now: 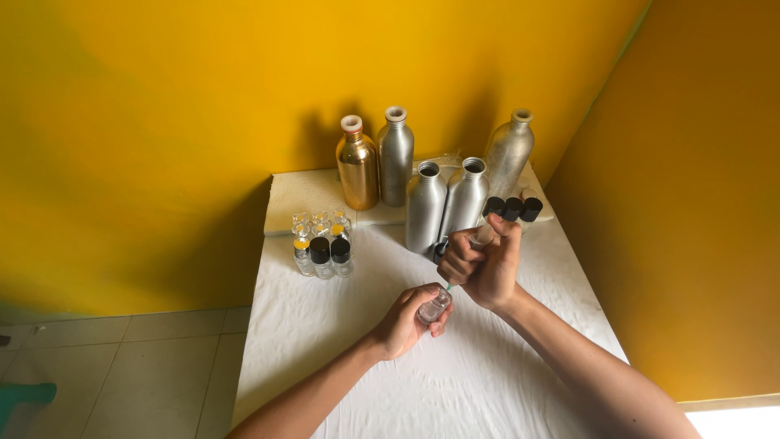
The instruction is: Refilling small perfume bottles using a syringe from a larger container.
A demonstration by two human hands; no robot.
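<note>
My left hand [409, 322] grips a small clear glass vial [433, 308], tilted, just above the white tablecloth [341, 366]. My right hand [481, 264] is closed around a syringe [482, 236] held slanted, thumb on its upper end. The syringe's tip points down at the vial's mouth. Both hands meet near the middle of the table.
A gold metal bottle [357, 165] and several silver metal bottles [424, 206] stand at the table's back. A cluster of small glass vials [322, 242], some black-capped, sits at left. Black caps [512, 208] lie at right. Yellow walls enclose the back and right; tiled floor lies left.
</note>
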